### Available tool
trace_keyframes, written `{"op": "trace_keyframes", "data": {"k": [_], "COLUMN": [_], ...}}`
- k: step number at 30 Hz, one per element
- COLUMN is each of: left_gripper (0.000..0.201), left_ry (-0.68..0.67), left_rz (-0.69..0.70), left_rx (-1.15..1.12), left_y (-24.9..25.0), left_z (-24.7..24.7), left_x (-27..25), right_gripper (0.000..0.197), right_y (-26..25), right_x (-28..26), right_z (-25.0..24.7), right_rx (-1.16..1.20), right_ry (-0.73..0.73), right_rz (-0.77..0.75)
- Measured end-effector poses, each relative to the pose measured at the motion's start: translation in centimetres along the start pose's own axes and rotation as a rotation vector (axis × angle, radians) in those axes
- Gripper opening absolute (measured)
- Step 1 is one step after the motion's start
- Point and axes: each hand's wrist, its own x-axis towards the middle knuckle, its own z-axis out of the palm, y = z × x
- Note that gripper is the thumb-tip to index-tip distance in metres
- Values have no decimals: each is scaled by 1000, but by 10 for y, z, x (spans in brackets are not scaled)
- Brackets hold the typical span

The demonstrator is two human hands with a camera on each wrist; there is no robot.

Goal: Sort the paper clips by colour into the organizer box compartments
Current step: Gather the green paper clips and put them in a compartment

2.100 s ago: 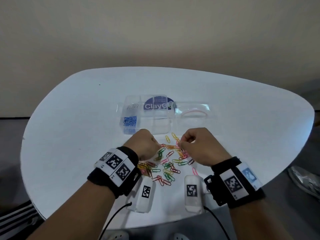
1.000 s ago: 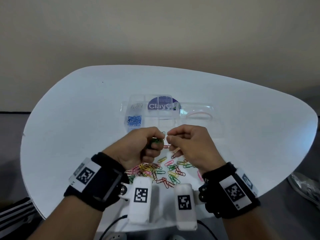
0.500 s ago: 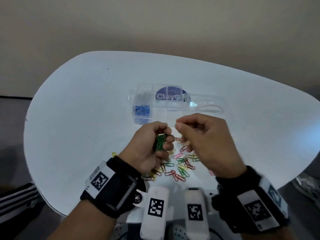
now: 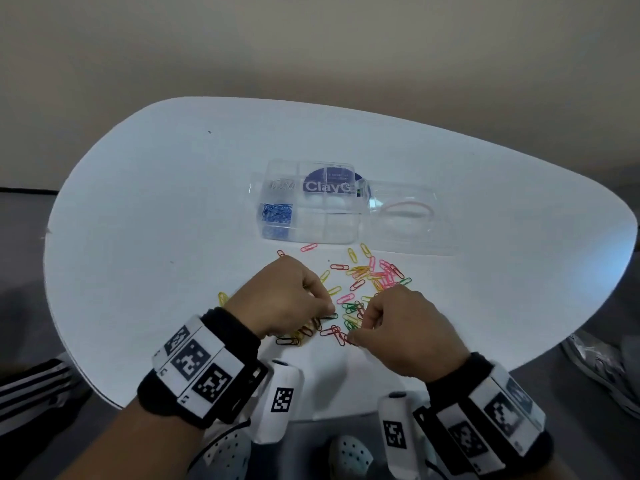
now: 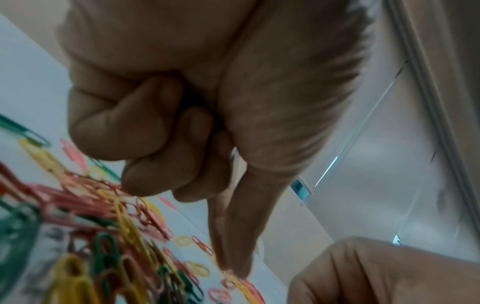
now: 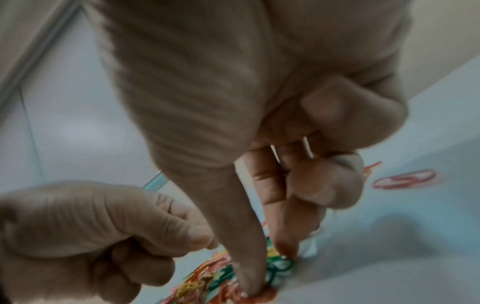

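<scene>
White tabletop (image 4: 145, 209) fills my head view, and on it the loose paper clips (image 4: 367, 282) lie scattered in red, pink, yellow, green and orange, just near of the clear organizer box (image 4: 311, 233). I see the box at the far middle of the table with its lid (image 4: 408, 216) swung open to the right. Its near-left compartment holds the blue clips (image 4: 276, 213); a few pale clips sit in the far-left one, too small for me to tell their colour. A pink rubber band (image 4: 407, 206) shows through the lid.

My left hand (image 4: 287, 299) sits knuckles-up on the left edge of the pile. From the left wrist view its three outer fingers (image 5: 145, 131) are curled tight into the palm, while thumb and forefinger reach down with their tips together at the clips on the table. I cannot tell whether anything is held inside the curled fingers.

My right hand (image 4: 405, 330) is just beside it, at the near right of the pile. In the right wrist view the thumb and forefinger tips press down among green clips (image 6: 279, 267) and an orange one, closing on them; I cannot tell whether one is actually pinched, as that view is blurred.
</scene>
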Motion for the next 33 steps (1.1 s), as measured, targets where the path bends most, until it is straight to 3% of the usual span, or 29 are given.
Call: {"op": "trace_keyframes", "data": {"k": [5, 12, 22, 25, 28, 30, 33], "left_gripper": [6, 8, 11, 18, 29, 21, 3], "left_ry": [-1, 23, -72, -47, -84, -190, -322], "left_rz": [-2, 16, 22, -11, -117, -178, -229], "left_rx": [114, 216, 215, -36, -647, -969, -1153], "left_y": [3, 2, 4, 7, 14, 18, 23], "left_z": [5, 10, 7, -6, -14, -9, 9], "left_x": [2, 7, 6, 5, 1, -1, -3], "right_gripper": [13, 10, 10, 10, 16, 18, 11], "right_y": [0, 0, 2, 4, 1, -6, -20], "right_x": [3, 8, 13, 12, 7, 1, -7], "right_z": [4, 3, -4, -19, -37, -46, -49], "right_rx": [40, 94, 196, 372, 662, 817, 918], "right_ry": [-13, -97, -166, -117, -76, -86, -85], "right_rz": [-27, -28, -45, -64, -73, -107, -185]}}
